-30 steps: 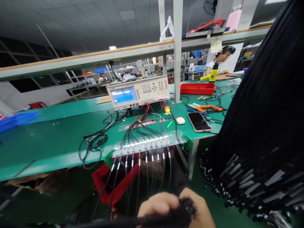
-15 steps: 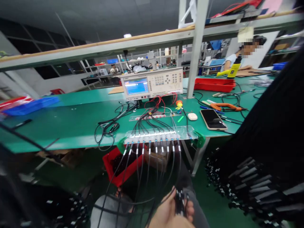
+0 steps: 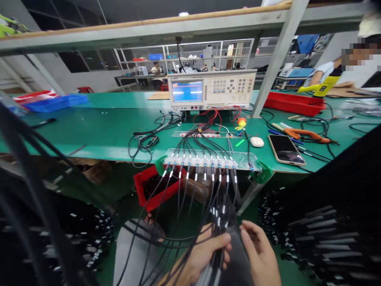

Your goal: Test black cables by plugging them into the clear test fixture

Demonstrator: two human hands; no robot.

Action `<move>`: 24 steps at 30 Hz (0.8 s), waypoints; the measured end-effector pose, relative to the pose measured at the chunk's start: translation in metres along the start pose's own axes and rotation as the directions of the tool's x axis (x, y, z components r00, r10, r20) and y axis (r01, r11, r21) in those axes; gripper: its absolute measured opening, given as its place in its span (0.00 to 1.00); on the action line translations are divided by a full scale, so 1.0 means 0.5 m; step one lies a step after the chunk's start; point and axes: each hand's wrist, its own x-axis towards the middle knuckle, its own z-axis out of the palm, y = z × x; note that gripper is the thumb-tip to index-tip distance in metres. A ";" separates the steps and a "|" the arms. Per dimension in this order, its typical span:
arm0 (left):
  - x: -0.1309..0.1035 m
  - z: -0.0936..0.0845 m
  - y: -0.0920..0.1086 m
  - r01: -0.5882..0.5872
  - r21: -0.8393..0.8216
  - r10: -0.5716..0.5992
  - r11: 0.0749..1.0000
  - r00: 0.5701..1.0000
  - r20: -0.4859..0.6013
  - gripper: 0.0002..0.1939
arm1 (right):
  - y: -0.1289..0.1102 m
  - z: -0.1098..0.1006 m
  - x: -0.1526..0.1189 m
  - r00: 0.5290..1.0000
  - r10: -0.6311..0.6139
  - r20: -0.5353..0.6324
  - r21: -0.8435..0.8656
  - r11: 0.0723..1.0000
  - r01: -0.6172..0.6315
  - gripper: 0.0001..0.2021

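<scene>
My left hand (image 3: pixel 208 248) is wrapped round a bundle of black cables (image 3: pixel 218 222) with white-banded ends, low in the middle of the view. To its right, my right hand (image 3: pixel 260 250) has its fingers apart and nothing in it. Above both hands, several black cables hang from a clear connector strip (image 3: pixel 202 162) along the bench's front edge. Behind that strip, more black leads and red wires run up to a bench instrument (image 3: pixel 212 90) with a lit blue screen.
On the green bench (image 3: pixel 113 131) lie a phone (image 3: pixel 286 149), an orange-handled tool (image 3: pixel 308 134), a white case (image 3: pixel 256 142) and a red tray (image 3: pixel 293 104). Thick black cable bunches hang at both sides. A red bin (image 3: pixel 159 196) sits below. Another person's arm (image 3: pixel 320 75) shows back right.
My right hand has come apart from the bundle and opened to the right. My left hand still holds the cables, whose ends now point up. The view has shifted left and down.
</scene>
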 end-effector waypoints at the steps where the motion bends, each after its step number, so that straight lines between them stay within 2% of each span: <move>1: 0.000 0.002 -0.001 0.002 0.014 -0.003 1.000 1.000 0.015 0.05 | -0.005 0.005 0.017 0.997 0.052 0.051 0.036 0.998 -0.053 0.21; 5: 0.004 0.014 0.001 0.025 0.088 -0.030 0.996 0.998 0.050 0.10 | -0.030 0.018 0.055 0.962 0.148 0.230 0.164 0.968 -0.189 0.26; 8: 0.010 0.023 0.004 0.033 0.145 -0.039 0.989 0.999 0.035 0.11 | -0.048 0.022 0.068 0.945 0.165 0.281 0.235 0.943 -0.235 0.24; 12: 0.025 0.019 -0.001 0.033 0.189 -0.047 0.981 0.997 0.066 0.13 | -0.063 0.025 0.092 0.954 0.177 0.242 0.286 0.927 -0.244 0.22; 18: 0.045 0.004 -0.015 -0.014 0.220 -0.006 0.975 0.996 0.089 0.12 | -0.082 0.025 0.113 0.972 0.050 0.231 0.240 0.965 -0.106 0.17; 21: 0.049 0.008 -0.009 -0.039 0.235 0.029 0.971 0.999 0.045 0.13 | -0.094 0.023 0.122 0.978 0.015 0.209 0.235 0.970 -0.065 0.17; 24: 0.059 0.012 0.004 -0.060 0.149 0.069 0.987 0.996 -0.056 0.16 | -0.113 0.017 0.151 0.994 -0.005 0.109 0.272 0.962 -0.026 0.17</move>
